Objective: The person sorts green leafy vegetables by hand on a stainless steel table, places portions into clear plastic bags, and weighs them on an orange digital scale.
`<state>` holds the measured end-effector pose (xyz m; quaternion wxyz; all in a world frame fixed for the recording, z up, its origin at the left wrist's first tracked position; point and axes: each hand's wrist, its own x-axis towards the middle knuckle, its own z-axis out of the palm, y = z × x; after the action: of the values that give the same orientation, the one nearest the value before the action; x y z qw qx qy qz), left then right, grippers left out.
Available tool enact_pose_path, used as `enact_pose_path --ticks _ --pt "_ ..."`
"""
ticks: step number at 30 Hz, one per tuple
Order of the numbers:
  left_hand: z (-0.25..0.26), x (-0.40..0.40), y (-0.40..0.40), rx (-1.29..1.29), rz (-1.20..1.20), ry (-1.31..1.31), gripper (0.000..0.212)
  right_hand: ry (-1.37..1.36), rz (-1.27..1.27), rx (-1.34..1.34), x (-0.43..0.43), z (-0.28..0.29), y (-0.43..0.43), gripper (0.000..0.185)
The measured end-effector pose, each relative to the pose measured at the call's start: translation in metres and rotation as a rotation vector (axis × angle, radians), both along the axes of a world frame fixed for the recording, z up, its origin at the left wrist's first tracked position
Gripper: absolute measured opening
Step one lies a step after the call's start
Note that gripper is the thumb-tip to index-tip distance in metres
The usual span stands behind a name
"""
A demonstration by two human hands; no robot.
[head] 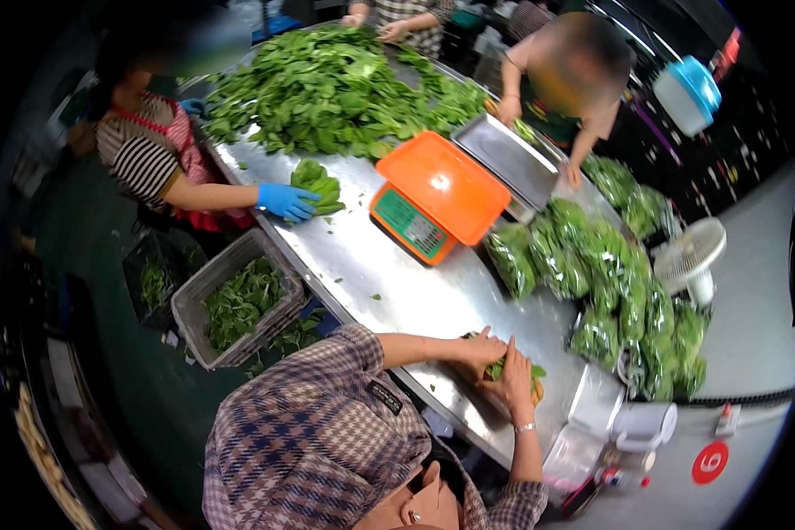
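My left hand (482, 351) and my right hand (515, 376) meet over a small bunch of leafy greens (497, 368) on the metal table (397, 291). Both hands press around the bunch, with fingers partly overlapping it. Something yellowish-brown shows beside my right hand, too covered to name. Bagged greens (596, 338) lie beyond my hands to the right, near several more clear bags. Farther up the table stands an orange weighing scale (444, 189) with an orange tray on top.
A large heap of loose greens (331, 86) covers the far end. A co-worker's blue-gloved hand (288, 202) holds leaves at left. Other people stand opposite, beside a metal tray (507, 159). Plastic crates (192, 298), a white fan (692, 255) and a white jug (642, 424) are around the table.
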<state>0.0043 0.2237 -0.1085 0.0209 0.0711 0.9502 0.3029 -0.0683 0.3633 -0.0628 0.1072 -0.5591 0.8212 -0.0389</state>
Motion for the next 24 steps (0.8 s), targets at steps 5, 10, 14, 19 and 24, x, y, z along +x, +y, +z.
enact_pose_path --ticks 5,10,14,19,24 --pt "-0.02 0.039 -0.01 0.222 0.339 0.304 0.082 -0.063 -0.106 0.071 -0.027 0.0 -0.009 0.121" --pt "-0.052 0.058 0.021 0.874 0.646 -0.135 0.079 -0.376 -0.454 0.126 -0.05 0.014 -0.016 0.105" --pt "-0.06 0.012 0.048 1.177 0.674 -0.118 0.079 -0.515 -0.54 0.003 -0.062 -0.01 -0.008 0.1" --pt "-0.045 -0.007 0.059 1.248 0.69 0.006 0.074 -0.678 -0.735 -0.228 -0.034 0.006 -0.002 0.091" --pt "-0.003 -0.007 0.053 1.264 0.547 0.132 0.068 -0.837 -0.501 -0.547 -0.013 0.035 0.01 0.095"
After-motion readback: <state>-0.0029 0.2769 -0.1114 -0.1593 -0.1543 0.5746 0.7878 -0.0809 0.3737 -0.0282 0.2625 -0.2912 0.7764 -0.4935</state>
